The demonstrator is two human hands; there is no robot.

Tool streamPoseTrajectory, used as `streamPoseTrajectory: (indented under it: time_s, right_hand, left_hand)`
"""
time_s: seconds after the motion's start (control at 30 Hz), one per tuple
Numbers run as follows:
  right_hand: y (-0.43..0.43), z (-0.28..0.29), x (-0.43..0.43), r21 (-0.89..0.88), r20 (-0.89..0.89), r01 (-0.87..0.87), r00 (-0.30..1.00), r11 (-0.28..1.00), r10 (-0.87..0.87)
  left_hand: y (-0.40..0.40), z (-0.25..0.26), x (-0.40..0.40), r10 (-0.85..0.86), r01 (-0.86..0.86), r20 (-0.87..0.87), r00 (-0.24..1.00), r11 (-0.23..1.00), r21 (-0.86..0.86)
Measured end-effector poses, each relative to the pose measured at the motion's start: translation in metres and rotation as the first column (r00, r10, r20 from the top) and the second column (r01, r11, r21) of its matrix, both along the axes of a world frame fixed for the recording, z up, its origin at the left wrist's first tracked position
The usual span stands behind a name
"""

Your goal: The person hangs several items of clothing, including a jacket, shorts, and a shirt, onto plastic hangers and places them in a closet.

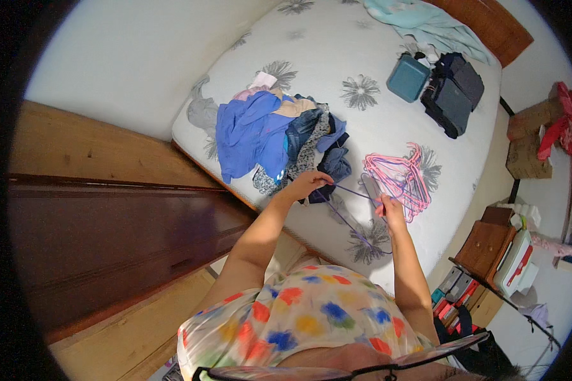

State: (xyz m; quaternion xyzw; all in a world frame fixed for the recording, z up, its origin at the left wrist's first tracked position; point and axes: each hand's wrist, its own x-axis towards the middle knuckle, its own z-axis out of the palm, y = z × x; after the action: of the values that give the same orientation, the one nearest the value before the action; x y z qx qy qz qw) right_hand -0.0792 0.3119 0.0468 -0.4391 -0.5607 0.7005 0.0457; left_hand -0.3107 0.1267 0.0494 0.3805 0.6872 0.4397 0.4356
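Observation:
A purple clothes hanger (344,218) is stretched between my two hands above the bed's near edge. My left hand (311,185) grips one end of it, close to a heap of clothes. My right hand (391,211) holds its other side, next to a pile of pink and purple hangers (400,181) on the mattress. In the heap lie a blue shirt (252,133), denim pieces (305,126) and a black-and-white patterned garment (314,143); how they overlap underneath is hidden.
The mattress (314,47) bears a teal container (408,78), dark folded items (453,93) and a light teal blanket (429,24). A dark wooden cabinet (119,247) stands at the left. Cardboard boxes (529,157) and a small wooden drawer unit (486,247) are at the right.

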Motion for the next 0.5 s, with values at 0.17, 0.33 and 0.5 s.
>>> streamPoseTrajectory:
  time_s: [0.17, 0.33, 0.5]
  right_hand:
    - [-0.012, -0.012, 0.001, 0.046, 0.024, -0.005, 1.0, 0.999, 0.004]
    - [-0.028, -0.014, 0.013, 0.017, 0.051, 0.078, 0.996, 0.997, -0.079]
    - [-0.036, -0.003, 0.034, -0.034, 0.071, 0.16, 0.985, 0.986, -0.158]
  left_hand:
    - [-0.019, -0.068, -0.055, 0.412, -0.481, -0.617, 0.671, 0.874, 0.06]
    - [-0.035, -0.115, -0.102, 0.391, -0.742, -0.702, 0.595, 0.602, -0.294]
    - [-0.05, -0.144, -0.127, 0.55, -0.744, -0.552, 0.627, 0.634, -0.213]
